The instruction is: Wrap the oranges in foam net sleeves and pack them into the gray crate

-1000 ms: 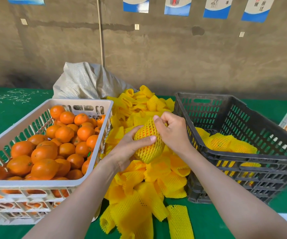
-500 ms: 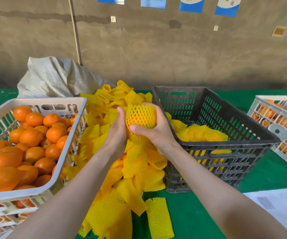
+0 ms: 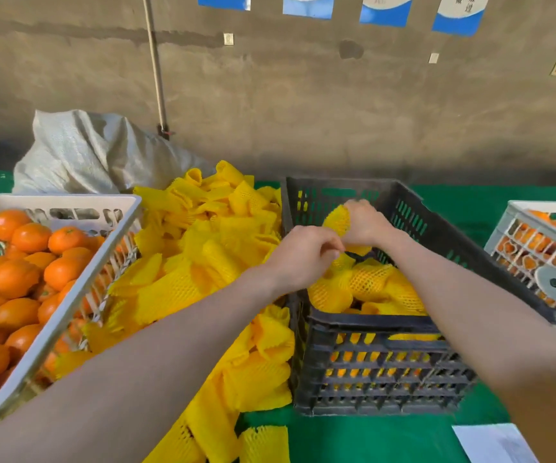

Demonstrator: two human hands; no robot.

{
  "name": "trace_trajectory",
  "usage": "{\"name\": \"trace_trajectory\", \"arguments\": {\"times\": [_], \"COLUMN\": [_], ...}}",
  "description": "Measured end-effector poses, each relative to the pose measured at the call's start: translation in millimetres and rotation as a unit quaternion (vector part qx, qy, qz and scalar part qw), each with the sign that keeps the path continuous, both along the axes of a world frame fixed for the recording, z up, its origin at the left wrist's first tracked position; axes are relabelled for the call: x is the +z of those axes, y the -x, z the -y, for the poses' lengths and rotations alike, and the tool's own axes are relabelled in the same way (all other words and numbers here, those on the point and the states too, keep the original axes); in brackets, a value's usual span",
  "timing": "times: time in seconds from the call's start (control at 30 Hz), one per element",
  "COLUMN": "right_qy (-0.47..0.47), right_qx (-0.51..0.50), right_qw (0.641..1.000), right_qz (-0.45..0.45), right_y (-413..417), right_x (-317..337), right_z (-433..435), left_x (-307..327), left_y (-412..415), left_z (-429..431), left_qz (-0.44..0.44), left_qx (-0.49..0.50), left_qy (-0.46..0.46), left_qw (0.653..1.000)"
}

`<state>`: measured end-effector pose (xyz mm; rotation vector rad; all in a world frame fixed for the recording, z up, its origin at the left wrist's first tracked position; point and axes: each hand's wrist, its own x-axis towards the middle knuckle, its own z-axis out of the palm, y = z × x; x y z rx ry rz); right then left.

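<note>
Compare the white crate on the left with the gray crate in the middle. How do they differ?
The white crate holds bare oranges; the gray crate holds netted oranges. The white crate looks nearly full, the gray crate only partly filled. The white crate is pale, the gray crate dark. Both are slotted plastic crates.

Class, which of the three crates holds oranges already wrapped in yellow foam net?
The dark gray crate in the middle; the left white crate and right white crate hold bare oranges.
</note>
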<state>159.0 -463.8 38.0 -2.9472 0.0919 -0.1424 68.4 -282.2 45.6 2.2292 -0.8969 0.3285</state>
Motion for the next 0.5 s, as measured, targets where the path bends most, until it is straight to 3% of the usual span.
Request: {"name": "trace_trajectory", "arguments": {"times": [0.07, 0.13, 0.33, 0.5], "right_qy": [0.121, 0.172, 0.233, 0.215], "right_qx": [0.039, 0.056, 0.058, 0.063], "right_qw": [0.99, 0.977, 0.954, 0.949], "right_qz": [-0.065, -0.114, -0.18, -0.223], "right_y": [-20, -34, -61, -62], "right_x": [-15, -27, -64, -75], "right_z": [13, 22, 37, 37], "left_x": [-5, -16, -31, -33], "left_y": [-10, -16, -23, -22], "left_z": [13, 19, 21, 20], "left_qz": [-0.008, -0.033, -0.038, -0.042], "left_qx": [0.006, 0.028, 0.062, 0.063], "left_qy": [-0.055, -0.093, -0.089, -0.058], "left_qw": [0.998, 0.995, 0.993, 0.995]}}
